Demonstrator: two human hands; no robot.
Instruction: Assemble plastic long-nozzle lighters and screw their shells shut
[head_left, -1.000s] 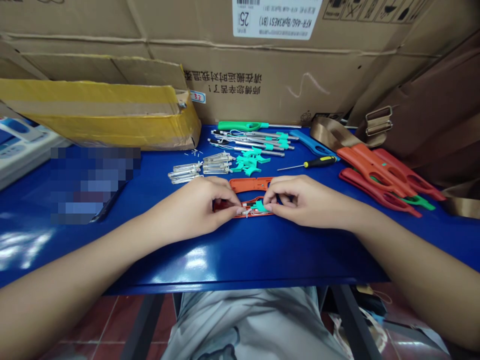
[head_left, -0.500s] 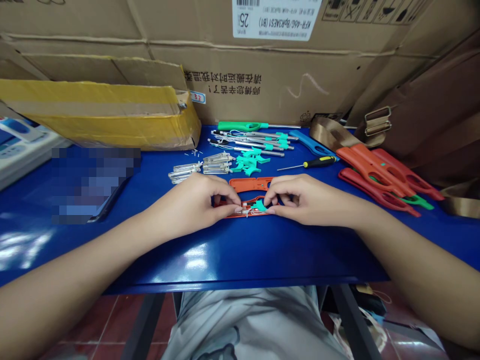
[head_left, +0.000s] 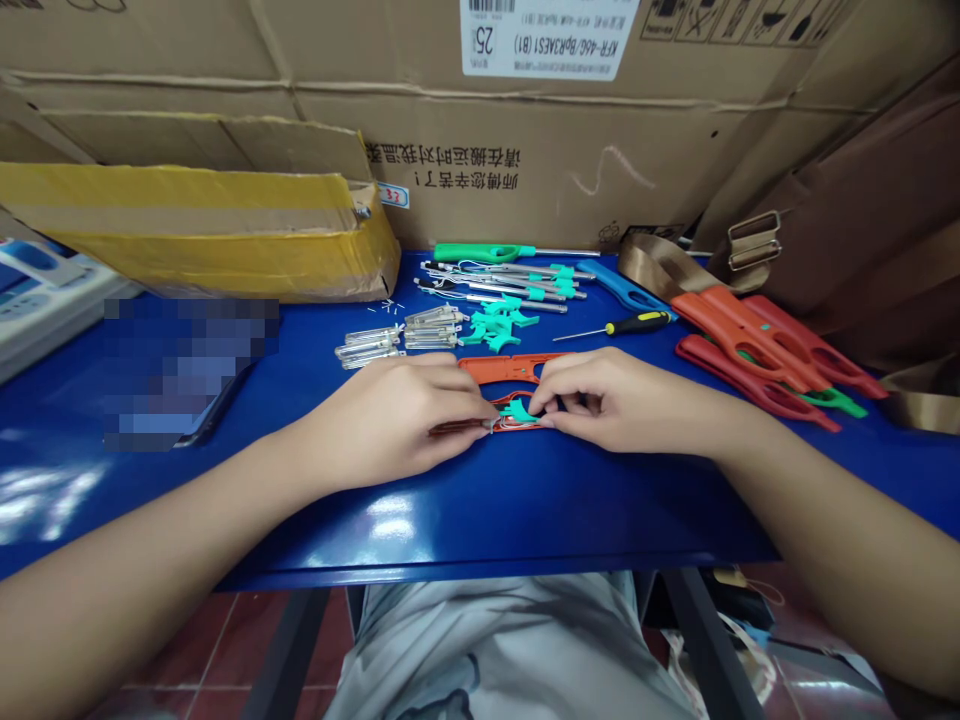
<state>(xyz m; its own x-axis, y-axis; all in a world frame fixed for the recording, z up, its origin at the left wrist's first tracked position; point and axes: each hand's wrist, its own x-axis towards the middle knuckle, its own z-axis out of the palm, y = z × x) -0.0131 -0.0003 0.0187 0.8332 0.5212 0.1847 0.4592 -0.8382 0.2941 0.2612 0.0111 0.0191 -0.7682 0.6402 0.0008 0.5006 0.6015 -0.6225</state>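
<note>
An orange lighter casing half lies on the blue table between my hands, with white wires inside it. My left hand is closed over its left end, fingertips and thumb pressing around the parts there; its fingers hide most of that end. A teal trigger sits in the middle of the casing. My right hand pinches at the right edge of this trigger, fingers curled, the thumb low beside the casing. Just beyond them rests a second orange casing half, partly covered by my right fingers.
Behind lie clear lighter fuel tanks, loose teal triggers, metal lighter nozzles and a green lighter. A screwdriver and orange casings are at right. A yellow-taped box and a blurred phone stand left.
My left hand has shifted slightly right along the casing, and its fingers now cover more of the inside parts. The right hand has barely moved at the trigger.
</note>
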